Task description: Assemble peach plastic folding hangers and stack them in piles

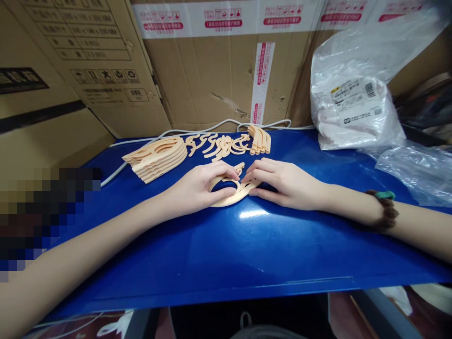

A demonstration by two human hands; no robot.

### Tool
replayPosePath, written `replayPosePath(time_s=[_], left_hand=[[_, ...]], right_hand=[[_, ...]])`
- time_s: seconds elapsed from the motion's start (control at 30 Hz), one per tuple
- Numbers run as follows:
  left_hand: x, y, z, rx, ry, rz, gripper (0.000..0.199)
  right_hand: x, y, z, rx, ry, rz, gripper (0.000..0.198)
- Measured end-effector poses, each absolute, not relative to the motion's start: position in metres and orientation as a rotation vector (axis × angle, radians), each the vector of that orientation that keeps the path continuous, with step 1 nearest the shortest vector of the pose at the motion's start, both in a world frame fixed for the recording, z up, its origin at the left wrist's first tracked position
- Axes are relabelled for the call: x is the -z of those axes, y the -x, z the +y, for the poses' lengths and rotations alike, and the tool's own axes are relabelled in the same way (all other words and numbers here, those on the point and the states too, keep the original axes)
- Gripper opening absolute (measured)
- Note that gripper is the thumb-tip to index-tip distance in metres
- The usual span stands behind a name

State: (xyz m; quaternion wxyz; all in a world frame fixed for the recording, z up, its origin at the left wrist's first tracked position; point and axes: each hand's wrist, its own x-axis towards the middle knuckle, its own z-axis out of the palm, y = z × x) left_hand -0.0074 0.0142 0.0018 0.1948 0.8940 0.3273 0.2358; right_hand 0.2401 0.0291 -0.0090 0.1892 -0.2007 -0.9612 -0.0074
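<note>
A pale curved wooden piece (229, 201) with a loop and a narrow tail lies on the blue table, partly hidden by my fingers. My left hand (208, 184) grips the loop at its left, thumb inside the curve and fingers over the far edge. On the tail side, my right hand (278, 182) pinches the piece between thumb and fingers. The two hands' fingertips nearly meet over it. Just behind stand small scroll-shaped wooden pieces (223, 146), with a stack of larger curved wooden pieces (158, 160) to the left and a bundle of curved strips (260, 140) to the right.
Cardboard boxes (212, 70) wall off the back and left of the blue table (219, 254). A white cable (212, 126) runs along the back. A labelled plastic bag (356, 113) stands at the back right, with clear plastic film (420, 172) in front of it.
</note>
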Motion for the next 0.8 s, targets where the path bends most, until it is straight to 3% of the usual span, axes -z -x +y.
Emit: replayPosePath(time_s=[0.1, 0.23, 0.5, 0.67, 0.8], left_hand=[[-0.003, 0.008, 0.015, -0.657, -2.479, 0.926, 0.022], [0.003, 0.012, 0.022, -0.721, -2.415, 0.890, 0.040], [0.010, 0.011, 0.025, -0.790, -2.581, 0.845, 0.032], [0.007, 0.008, 0.018, -0.774, -2.673, 0.917, 0.034], [0.008, 0.007, 0.015, -0.749, -2.651, 0.987, 0.056]], right_hand=[[0.008, -0.239, 0.028, 0.033, 0.570, -2.704, 0.023], [0.009, -0.239, 0.029, 0.104, 0.645, -2.674, 0.023], [0.012, -0.240, 0.031, 0.092, 0.968, -2.522, 0.024], [0.009, -0.240, 0.028, 0.175, 0.985, -2.524, 0.048], [0.008, -0.240, 0.028, 0.136, 0.777, -2.635, 0.070]])
